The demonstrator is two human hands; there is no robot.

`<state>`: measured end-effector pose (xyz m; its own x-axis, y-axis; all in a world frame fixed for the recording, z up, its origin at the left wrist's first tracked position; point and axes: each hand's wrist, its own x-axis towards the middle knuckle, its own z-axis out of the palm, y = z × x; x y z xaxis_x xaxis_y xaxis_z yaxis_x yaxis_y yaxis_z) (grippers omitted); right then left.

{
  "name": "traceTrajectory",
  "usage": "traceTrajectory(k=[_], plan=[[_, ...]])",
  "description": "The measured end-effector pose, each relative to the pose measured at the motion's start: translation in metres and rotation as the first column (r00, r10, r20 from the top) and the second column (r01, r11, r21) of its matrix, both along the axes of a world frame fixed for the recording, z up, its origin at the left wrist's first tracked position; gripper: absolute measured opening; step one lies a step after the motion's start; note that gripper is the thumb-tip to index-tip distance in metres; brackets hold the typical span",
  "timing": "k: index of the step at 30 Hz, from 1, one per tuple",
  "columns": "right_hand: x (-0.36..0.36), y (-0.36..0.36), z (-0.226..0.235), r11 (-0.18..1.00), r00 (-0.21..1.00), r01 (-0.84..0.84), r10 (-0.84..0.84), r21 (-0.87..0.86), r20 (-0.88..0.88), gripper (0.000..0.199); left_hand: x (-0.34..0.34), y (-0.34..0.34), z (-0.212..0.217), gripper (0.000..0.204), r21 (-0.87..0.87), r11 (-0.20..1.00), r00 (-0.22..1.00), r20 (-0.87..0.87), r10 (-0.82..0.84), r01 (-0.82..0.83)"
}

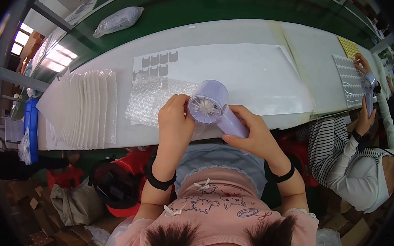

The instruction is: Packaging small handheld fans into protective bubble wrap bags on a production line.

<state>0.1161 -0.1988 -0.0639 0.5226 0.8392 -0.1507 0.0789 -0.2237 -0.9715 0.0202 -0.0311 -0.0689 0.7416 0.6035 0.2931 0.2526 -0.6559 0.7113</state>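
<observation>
A lilac handheld fan (215, 93) with a round, cylinder-shaped head is held up over the front of the table, its bladed face turned towards me. My right hand (249, 129) wraps round the fan's handle. Against the left rim of the fan's head, my left hand (176, 119) has its fingers curled, and the thumb side is partly hidden. Under and behind the left hand lies a piece of bubble wrap (146, 99). It partly covers a large white sheet (246, 65) that bears several dark grey shapes (160, 58) at its left end.
A fanned stack of bubble wrap bags (86, 106) lies at the left, beside a blue tray (30, 129). A clear plastic bundle (118, 21) sits on the green surface behind. To the right, a co-worker (363, 166) holds a similar fan (368, 87) by a sticker sheet (348, 78).
</observation>
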Motion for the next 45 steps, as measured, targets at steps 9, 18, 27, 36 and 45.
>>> traceTrajectory(k=[9,18,27,36,45], plan=[[0.01,-0.005,-0.003,0.993,0.881,-0.121,0.106,0.003,0.461,0.05,-0.004,0.012,-0.007,0.004,-0.223,0.975,1.0,-0.013,-0.024,0.02],[0.018,0.012,0.01,0.954,0.73,-0.155,0.285,-0.255,0.622,0.049,-0.011,0.002,0.009,0.007,-0.226,0.974,0.996,0.069,0.048,-0.031],[0.034,0.03,0.032,0.875,0.563,-0.253,0.481,-0.414,0.672,0.054,-0.008,-0.015,0.01,0.039,0.228,0.926,0.953,-0.051,-0.297,0.301],[0.027,0.026,0.033,0.872,0.996,0.032,0.014,0.488,-0.09,0.076,-0.013,0.002,-0.001,0.065,-0.169,0.972,0.969,0.211,-0.126,0.163],[-0.025,0.07,-0.027,0.661,0.954,0.119,-0.283,0.741,0.1,0.075,-0.004,-0.025,0.015,0.063,-0.597,0.73,0.846,0.531,0.048,0.333]])
